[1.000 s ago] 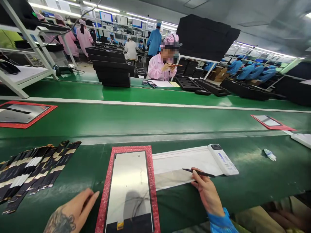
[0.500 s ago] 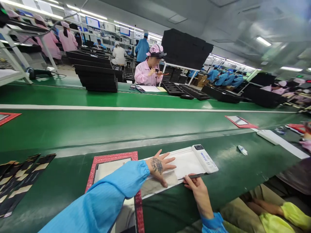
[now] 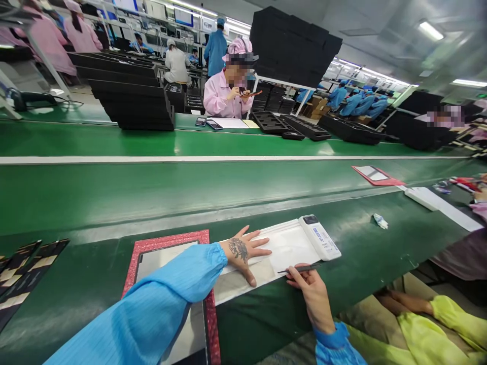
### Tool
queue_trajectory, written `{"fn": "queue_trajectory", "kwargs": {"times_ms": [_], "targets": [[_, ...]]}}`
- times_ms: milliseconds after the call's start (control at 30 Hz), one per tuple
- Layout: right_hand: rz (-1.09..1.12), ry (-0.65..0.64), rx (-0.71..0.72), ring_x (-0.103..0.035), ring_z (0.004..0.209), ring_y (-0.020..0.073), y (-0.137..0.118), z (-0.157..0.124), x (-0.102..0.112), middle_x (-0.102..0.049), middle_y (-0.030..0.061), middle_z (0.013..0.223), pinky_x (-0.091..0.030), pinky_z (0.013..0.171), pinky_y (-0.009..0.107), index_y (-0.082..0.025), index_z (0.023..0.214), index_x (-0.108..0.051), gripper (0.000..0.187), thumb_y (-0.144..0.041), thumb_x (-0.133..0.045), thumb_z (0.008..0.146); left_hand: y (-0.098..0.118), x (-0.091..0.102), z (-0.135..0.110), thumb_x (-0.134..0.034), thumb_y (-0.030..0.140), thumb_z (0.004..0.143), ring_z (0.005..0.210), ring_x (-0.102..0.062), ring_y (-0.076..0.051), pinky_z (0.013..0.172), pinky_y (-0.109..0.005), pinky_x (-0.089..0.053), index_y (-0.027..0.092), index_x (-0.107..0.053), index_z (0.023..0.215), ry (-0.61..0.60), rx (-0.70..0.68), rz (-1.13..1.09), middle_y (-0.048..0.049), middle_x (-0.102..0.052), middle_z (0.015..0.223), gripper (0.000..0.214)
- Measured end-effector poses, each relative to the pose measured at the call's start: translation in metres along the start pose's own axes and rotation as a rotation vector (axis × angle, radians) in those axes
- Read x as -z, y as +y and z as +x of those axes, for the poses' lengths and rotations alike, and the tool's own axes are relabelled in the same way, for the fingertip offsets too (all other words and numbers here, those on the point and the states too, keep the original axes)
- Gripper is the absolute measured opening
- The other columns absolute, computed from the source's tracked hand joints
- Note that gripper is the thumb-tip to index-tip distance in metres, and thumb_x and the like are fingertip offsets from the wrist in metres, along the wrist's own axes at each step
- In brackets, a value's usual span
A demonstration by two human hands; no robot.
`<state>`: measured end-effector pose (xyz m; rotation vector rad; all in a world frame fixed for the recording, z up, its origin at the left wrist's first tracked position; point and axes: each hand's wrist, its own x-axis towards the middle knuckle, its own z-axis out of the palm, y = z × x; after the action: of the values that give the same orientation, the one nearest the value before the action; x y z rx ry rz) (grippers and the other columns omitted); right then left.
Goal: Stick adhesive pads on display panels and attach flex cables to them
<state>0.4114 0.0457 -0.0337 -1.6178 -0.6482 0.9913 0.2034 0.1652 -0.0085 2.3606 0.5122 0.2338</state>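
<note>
Left hand [image 3: 243,251] is laid flat, fingers spread, on white film sheet [image 3: 289,246]; thin dark stylus [image 3: 300,268] is pinched in right hand [image 3: 310,294]. Risk: sheet could be creased or scratched if pressed unevenly w/ tip.

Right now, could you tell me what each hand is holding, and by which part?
Right hand pinches thin tweezers at their rear end; left hand only presses flat on the white sheet.

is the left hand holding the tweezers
No, the left hand lies flat on the white sheet; the right hand holds the tweezers.
</note>
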Motion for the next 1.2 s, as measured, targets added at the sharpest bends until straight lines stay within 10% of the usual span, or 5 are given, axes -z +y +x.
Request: {"fn": "queue_trajectory", "kwargs": {"times_ms": [267,600,733,900,1200], "targets": [[-0.008,-0.043,-0.015,-0.070,0.064,0.0199,-0.004,-0.003,-0.005,-0.074,0.0012,0.067,-0.058,0.058,0.026,-0.020,0.072,-0.067,0.042,-0.044,-0.089,0.046,0.000,-0.003,-0.003,-0.091,0.032,0.049,0.141,-0.025,-0.043,0.113,-0.057,0.006,0.015,-0.056,0.132,0.034,-0.027,0.031,-0.0175,-0.040,0.148,0.092],[-0.059,-0.028,0.059,-0.067,0.058,0.0178,-0.009,-0.002,-0.008,-0.072,0.0014,0.063,-0.055,0.050,0.024,-0.020,0.071,-0.066,0.041,-0.047,-0.086,0.049,-0.015,-0.013,0.005,-0.057,0.059,0.084,0.145,-0.016,-0.039,0.117,-0.060,0.001,0.027,-0.050,0.140,-0.069,0.045,0.081,-0.0064,-0.031,0.155,0.064],[-0.112,-0.015,0.185,-0.064,0.055,0.0192,-0.006,-0.033,-0.009,-0.071,0.0003,0.064,-0.056,0.051,0.030,-0.024,0.070,-0.068,0.032,-0.045,-0.085,0.053,-0.020,-0.017,0.010,-0.032,0.046,0.099,0.145,-0.023,-0.034,0.117,-0.059,-0.008,0.035,-0.054,0.135,-0.051,0.086,0.027,0.0010,-0.040,0.151,0.043],[-0.244,-0.202,0.455,-0.068,0.067,0.0254,-0.011,-0.089,-0.011,-0.074,0.0017,0.073,-0.061,0.059,0.038,-0.031,0.074,-0.072,0.013,-0.035,-0.079,0.064,-0.021,-0.019,0.012,-0.053,0.033,0.092,0.144,-0.026,-0.033,0.117,-0.055,-0.009,0.034,-0.061,0.128,-0.034,0.081,0.044,0.0009,-0.045,0.148,0.037],[-0.007,-0.112,0.347,-0.060,0.048,0.0145,-0.030,-0.099,-0.032,-0.074,0.0019,0.070,-0.054,0.044,0.025,-0.026,0.076,-0.068,0.023,-0.037,-0.083,0.062,0.023,0.009,-0.053,-0.067,0.022,0.083,0.127,-0.050,-0.031,0.110,-0.044,-0.031,0.016,-0.066,0.112,0.471,0.179,0.003,-0.0131,-0.062,0.129,0.030]]}}
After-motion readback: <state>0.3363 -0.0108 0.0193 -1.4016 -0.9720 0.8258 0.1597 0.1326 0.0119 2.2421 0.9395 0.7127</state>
